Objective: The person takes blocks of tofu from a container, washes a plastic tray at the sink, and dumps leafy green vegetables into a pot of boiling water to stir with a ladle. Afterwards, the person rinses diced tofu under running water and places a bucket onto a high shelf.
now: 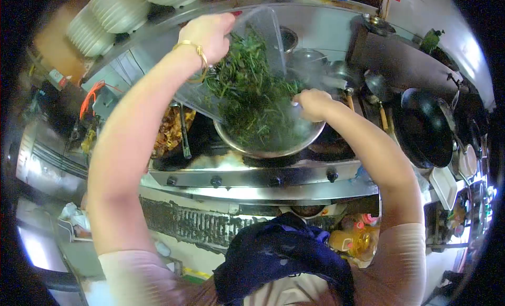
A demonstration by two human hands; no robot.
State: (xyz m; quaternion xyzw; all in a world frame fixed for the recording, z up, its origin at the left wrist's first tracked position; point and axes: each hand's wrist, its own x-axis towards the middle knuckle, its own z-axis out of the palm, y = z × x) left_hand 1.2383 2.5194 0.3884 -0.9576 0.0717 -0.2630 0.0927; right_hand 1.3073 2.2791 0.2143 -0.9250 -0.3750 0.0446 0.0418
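Note:
A clear plastic tub [271, 29] is tilted over a wide metal pan [265, 152] on the stove. Leafy greens [244, 64] hang down from the tub into the pan, with some steam around them. My left hand [206, 36], a gold bangle at its wrist, is closed round the tub's upper edge. Beside the greens, at the pan's right side, my right hand [313, 104] has its fingers closed; what it grips is hidden.
Browned food [171, 132] with a metal utensil [184, 132] sits left of the pan. Stacked plates [118, 11] stand at the upper left. A black wok [425, 128], ladles and a white tray [443, 187] are on the right. Stove knobs line the front edge.

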